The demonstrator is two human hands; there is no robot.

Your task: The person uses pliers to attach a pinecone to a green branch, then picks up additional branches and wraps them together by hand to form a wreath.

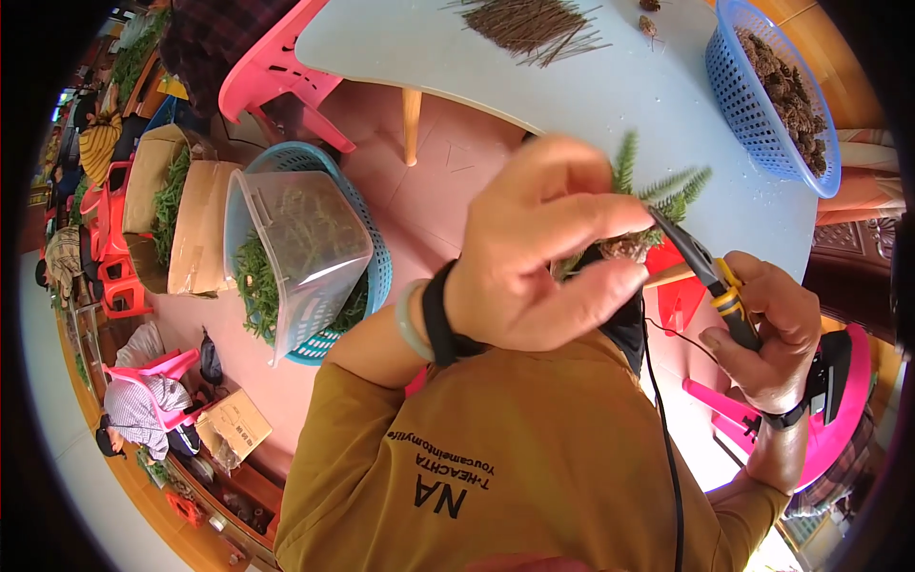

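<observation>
My left hand (pixel 548 253), in the middle of the head view, pinches a small bundle between thumb and fingers. It has a green fir-like sprig (pixel 679 191) and a brown pine cone (pixel 624 248), partly hidden by the fingers. My right hand (pixel 777 319) is wrapped round the yellow and black handles of a pair of pliers (pixel 707 267). Their dark jaws reach up to the bundle beside my left fingertips. Whether the jaws grip anything I cannot tell.
On the pale table (pixel 658 86) lies a heap of thin brown sticks (pixel 529 27). A blue basket (pixel 734 110) holds pine cones (pixel 786 100). To the left stand a clear bin (pixel 329 224) of greenery, a teal basket (pixel 381 272), a cardboard box (pixel 202 224) and a pink chair (pixel 276 71). People sit farther left.
</observation>
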